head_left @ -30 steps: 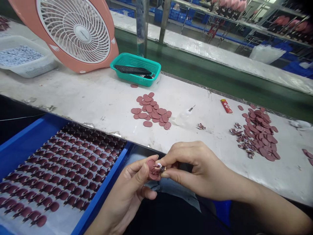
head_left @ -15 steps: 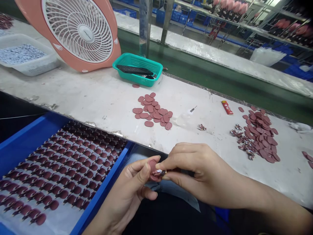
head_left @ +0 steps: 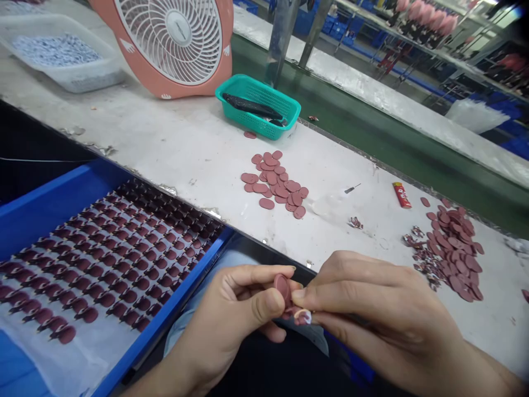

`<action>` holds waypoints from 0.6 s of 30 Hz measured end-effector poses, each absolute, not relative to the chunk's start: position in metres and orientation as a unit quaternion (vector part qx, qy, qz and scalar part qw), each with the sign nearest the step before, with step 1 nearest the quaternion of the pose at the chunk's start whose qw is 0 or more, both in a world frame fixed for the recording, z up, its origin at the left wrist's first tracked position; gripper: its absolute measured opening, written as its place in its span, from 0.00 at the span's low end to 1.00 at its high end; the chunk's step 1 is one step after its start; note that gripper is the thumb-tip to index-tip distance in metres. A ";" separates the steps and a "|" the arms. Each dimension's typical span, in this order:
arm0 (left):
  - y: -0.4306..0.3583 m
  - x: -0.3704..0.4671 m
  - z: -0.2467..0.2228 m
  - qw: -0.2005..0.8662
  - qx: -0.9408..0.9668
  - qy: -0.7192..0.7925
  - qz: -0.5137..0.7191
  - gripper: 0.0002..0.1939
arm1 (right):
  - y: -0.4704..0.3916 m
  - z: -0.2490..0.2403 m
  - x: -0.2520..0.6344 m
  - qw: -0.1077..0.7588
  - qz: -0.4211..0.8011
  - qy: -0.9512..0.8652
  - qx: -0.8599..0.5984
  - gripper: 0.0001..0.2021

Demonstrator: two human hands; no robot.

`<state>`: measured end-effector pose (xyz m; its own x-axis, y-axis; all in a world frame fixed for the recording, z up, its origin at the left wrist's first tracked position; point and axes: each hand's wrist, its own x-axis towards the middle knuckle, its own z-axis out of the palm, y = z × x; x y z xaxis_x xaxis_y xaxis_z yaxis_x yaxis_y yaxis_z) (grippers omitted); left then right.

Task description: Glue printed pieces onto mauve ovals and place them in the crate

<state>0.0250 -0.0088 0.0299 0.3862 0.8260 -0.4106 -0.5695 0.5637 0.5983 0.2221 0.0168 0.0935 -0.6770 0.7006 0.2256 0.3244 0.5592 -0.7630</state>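
Note:
My left hand (head_left: 243,309) pinches a reddish-brown oval disc (head_left: 282,289) between thumb and fingers, just off the bench's front edge. Against it, my right hand (head_left: 363,303) grips a small brown-and-white piece (head_left: 302,316) whose kind I cannot make out; the fingertips partly cover it. A loose group of similar oval discs (head_left: 273,184) lies on the bench beyond my hands. To the right is a bigger heap of discs (head_left: 457,248), with small brown-and-white pieces (head_left: 425,262) along its left side.
On the left, a blue tray (head_left: 165,325) holds rows of assembled brown pieces. A green basket (head_left: 258,88) with a black object stands behind the discs, beside a pink fan (head_left: 177,44). A white tub (head_left: 82,77), a red tube (head_left: 401,195) and a needle-like tool (head_left: 352,188) are on the bench.
The view has shifted, so the bench items sit farther right. My hands still hold the disc and the small piece together; the piece has turned, showing more of its pale side.

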 end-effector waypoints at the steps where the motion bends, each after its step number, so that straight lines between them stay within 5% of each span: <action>1: -0.009 0.025 0.030 0.815 0.182 0.343 0.430 0.15 | 0.017 0.093 0.222 0.262 0.360 -0.842 -0.304 0.14; 18: -0.010 0.021 0.025 0.819 0.166 0.347 0.426 0.16 | 0.015 0.092 0.219 0.238 0.357 -0.848 -0.310 0.13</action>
